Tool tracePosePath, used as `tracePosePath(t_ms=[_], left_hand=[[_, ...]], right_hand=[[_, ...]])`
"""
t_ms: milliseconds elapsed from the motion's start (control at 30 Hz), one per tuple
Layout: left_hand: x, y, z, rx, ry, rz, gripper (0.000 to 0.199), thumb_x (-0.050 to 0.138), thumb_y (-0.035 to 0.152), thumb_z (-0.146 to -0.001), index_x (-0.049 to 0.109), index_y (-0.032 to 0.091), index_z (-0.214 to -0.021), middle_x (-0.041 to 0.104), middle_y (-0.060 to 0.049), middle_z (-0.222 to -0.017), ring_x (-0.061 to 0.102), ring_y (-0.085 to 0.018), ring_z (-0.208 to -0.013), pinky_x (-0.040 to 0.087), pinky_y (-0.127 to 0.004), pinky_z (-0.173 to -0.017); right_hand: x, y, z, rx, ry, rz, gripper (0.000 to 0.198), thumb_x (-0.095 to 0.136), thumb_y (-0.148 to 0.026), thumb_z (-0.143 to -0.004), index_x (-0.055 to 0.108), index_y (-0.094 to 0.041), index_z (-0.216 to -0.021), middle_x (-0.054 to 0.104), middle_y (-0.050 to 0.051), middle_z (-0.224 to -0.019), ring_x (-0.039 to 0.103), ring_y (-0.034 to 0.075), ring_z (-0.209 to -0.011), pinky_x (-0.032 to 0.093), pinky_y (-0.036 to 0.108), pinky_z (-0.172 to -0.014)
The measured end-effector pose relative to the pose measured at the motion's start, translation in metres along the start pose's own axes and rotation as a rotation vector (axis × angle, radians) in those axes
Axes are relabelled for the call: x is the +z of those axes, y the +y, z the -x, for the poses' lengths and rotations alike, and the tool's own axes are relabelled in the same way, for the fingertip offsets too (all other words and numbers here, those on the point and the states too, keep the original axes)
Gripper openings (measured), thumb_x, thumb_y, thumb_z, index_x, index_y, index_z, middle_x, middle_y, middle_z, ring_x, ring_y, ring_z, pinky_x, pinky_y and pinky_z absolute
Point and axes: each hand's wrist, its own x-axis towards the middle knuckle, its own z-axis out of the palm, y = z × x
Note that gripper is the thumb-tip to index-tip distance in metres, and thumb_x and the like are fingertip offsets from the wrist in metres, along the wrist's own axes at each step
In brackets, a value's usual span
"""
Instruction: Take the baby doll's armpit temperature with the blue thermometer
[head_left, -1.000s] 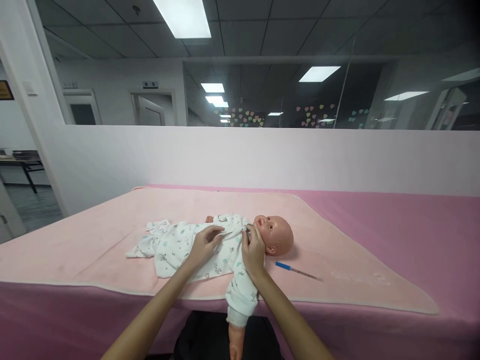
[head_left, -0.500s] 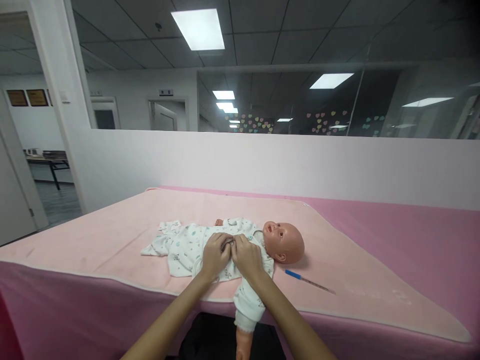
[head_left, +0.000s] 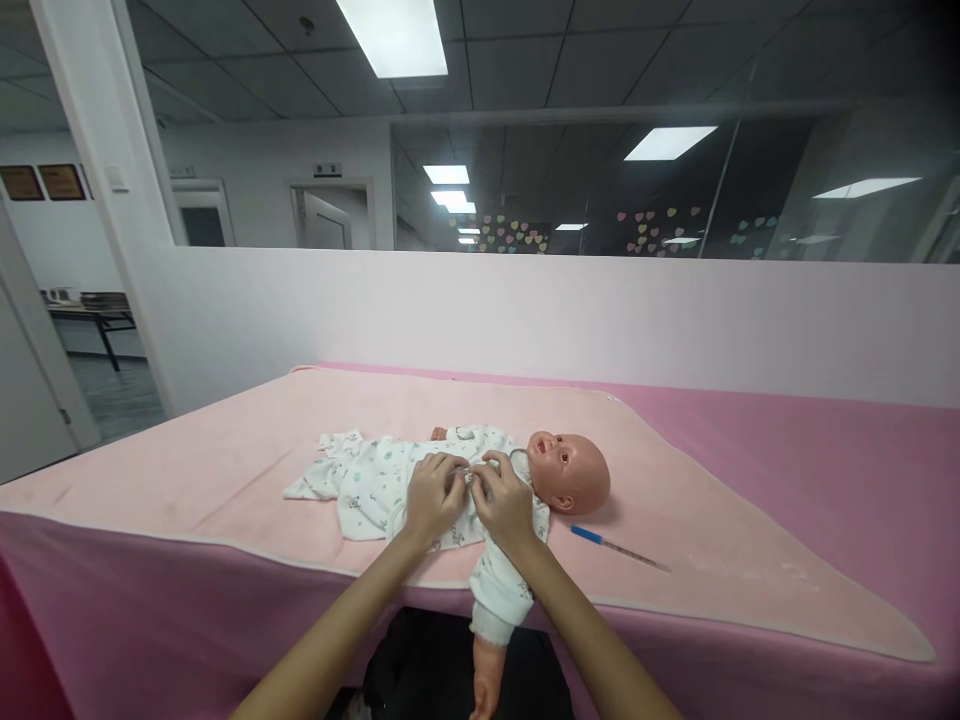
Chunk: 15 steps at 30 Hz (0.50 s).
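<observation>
A baby doll [head_left: 570, 472] lies on its back with its head to the right, dressed in white patterned baby clothes [head_left: 367, 500]. Over the chest of the garment, my left hand [head_left: 436, 497] pinches the cloth at its front. My right hand [head_left: 504, 502] is beside it, fingers bent and closed on the same front edge, the fingertips of both nearly meeting. Whatever fastening lies between the fingertips is too small to make out. One doll arm [head_left: 487, 672] in a white sleeve hangs over the table's near edge, between my forearms.
A peach blanket [head_left: 225, 450] covers the pink-clothed table [head_left: 825, 440]. A thin stick with a blue end [head_left: 586, 534], like a thermometer, lies right of the doll's head. A white half-wall [head_left: 525, 310] with glass above stands behind. Something black [head_left: 420, 660] sits below the near edge.
The view has tipped slightly downward. My right hand's fingers have lifted and bent more at the garment front; my left hand stays almost in place. The doll has not moved.
</observation>
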Motion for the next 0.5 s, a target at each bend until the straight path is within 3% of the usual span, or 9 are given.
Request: tracePosePath(t_ms=[67, 200, 500], left_hand=[[0.0002, 0.0014, -0.0002, 0.020, -0.017, -0.033, 0.020, 0.041, 0.016, -0.076, 0.057, 0.021, -0.087, 0.060, -0.001, -0.088, 0.052, -0.018, -0.084, 0.038, -0.032, -0.077], [0.0030, 0.0033, -0.0006, 0.012, -0.011, -0.099, 0.016, 0.044, 0.017, -0.073, 0.055, 0.021, -0.084, 0.058, -0.001, -0.087, 0.050, -0.018, -0.084, 0.037, -0.032, -0.076], [0.0070, 0.0032, -0.0007, -0.008, 0.041, -0.196, 0.012, 0.049, 0.021, -0.074, 0.055, 0.020, -0.085, 0.055, -0.003, -0.088, 0.048, -0.020, -0.087, 0.035, -0.034, -0.078]], right_hand=[[0.0022, 0.0019, -0.0009, 0.014, -0.020, -0.013, 0.024, 0.040, -0.017, -0.084, 0.064, -0.020, -0.086, 0.059, 0.004, -0.098, 0.057, 0.011, -0.071, 0.038, 0.020, -0.059], [0.0064, 0.0060, -0.0013, 0.046, -0.085, -0.046, 0.022, 0.041, -0.019, -0.086, 0.063, -0.020, -0.087, 0.062, 0.002, -0.083, 0.057, 0.012, -0.072, 0.039, 0.021, -0.064], [0.0073, 0.0070, -0.0014, 0.079, -0.076, -0.047, 0.019, 0.042, -0.022, -0.087, 0.061, -0.019, -0.085, 0.063, 0.002, -0.081, 0.057, 0.013, -0.073, 0.038, 0.022, -0.066]])
